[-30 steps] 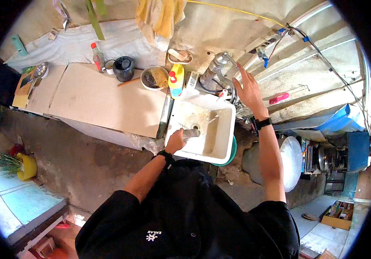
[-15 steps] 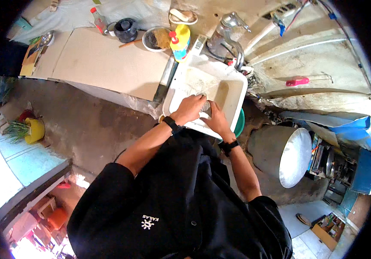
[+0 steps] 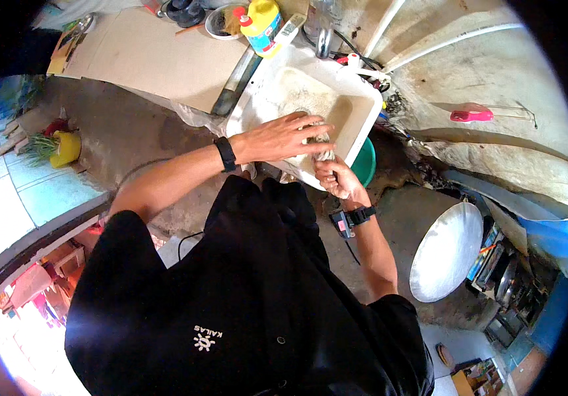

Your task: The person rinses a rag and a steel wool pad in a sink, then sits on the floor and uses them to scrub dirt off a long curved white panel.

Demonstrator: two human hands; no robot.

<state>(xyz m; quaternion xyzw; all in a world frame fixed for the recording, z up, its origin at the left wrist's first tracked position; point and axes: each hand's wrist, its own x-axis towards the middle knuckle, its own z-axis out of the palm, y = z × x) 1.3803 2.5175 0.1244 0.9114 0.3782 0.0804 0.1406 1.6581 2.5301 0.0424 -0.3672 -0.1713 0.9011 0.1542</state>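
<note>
Both my hands are over the white sink, near its front right edge. My right hand is closed, its fingers curled round the lower end of a small greyish, glass-like piece; its exact kind is hard to make out. Just above that piece, my left hand reaches across from the left with fingers stretched out and a little apart. These fingers cover part of the piece, and I cannot tell if they touch it. The basin's worn, stained bottom shows beyond my hands.
A yellow bottle with a red cap stands behind the sink, beside a metal faucet. The cardboard-covered counter lies to the left, with a bowl at its back. A green basin and a large metal pot are at right.
My left hand has opened from its grip and now lies stretched over the greyish piece. My right hand has turned and curled round its lower end. The view has shifted.
</note>
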